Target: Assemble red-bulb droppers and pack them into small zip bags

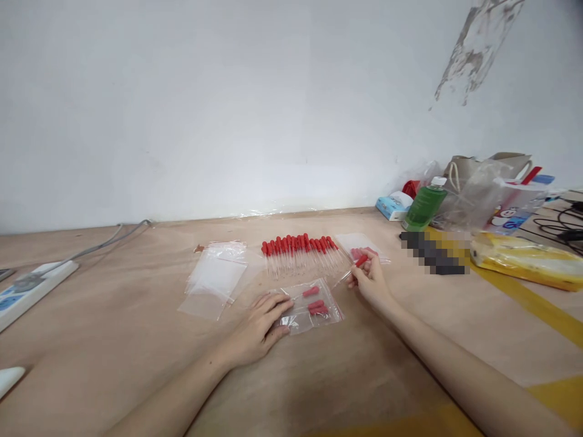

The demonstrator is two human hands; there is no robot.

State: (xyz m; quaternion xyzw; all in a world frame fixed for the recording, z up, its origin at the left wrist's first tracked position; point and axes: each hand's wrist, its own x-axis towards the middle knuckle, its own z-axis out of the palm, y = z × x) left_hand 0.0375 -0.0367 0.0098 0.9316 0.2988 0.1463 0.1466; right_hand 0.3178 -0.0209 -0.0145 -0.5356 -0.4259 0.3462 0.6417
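A clear zip bag [298, 321] lies in front of me with three red-bulbed droppers inside. My left hand [266, 321] rests on its left end, fingers stretched out and thumb apart. Pinched between the fingers of my right hand [370, 280] is a dropper [361, 261] with a red bulb; its clear tube slants down to the left, just beyond the bag's right side. Behind the bag, a row of loose droppers [296, 244] lies side by side, bulbs toward the wall. Another zip bag [348, 241] holding red bulbs sits behind my right hand, partly hidden by it.
Several flat zip bags [212, 276] are piled to the left. A power strip [36, 288] with a grey cable lies at the far left. On the right stand a green bottle [426, 206], a tissue pack [392, 206], plastic bags and a yellow packet [523, 261].
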